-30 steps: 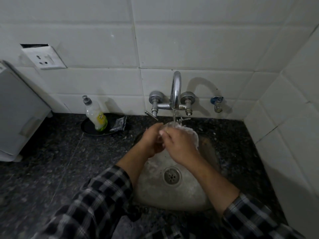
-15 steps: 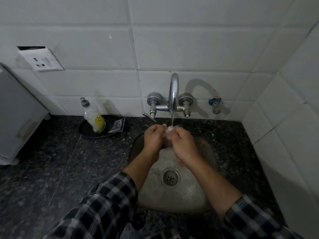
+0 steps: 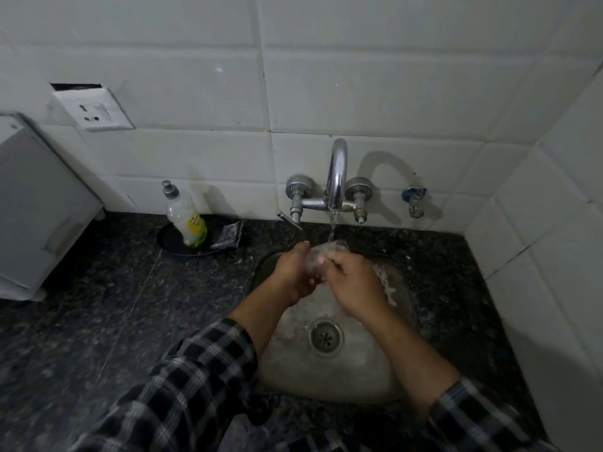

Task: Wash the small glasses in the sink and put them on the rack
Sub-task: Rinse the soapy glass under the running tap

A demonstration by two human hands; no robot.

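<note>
A small clear glass (image 3: 321,256) is held over the steel sink (image 3: 329,376), right under the stream from the chrome tap (image 3: 337,172). My left hand (image 3: 293,272) grips the glass from the left side. My right hand (image 3: 354,282) closes on it from the right, fingers at its rim. The glass is tilted with its mouth toward the wall, and most of its body is hidden between my hands. Water runs onto it. No rack is in view.
A dish soap bottle (image 3: 186,220) and a grey scrub pad (image 3: 228,236) sit on a black dish (image 3: 169,243) left of the tap. A white appliance (image 3: 36,207) stands at far left on the dark granite counter (image 3: 98,305). Tiled walls close the back and right.
The white foam around my hands a second ago is gone and the clear glass now shows. Both hands stayed together under the tap, shifting slightly around the glass.
</note>
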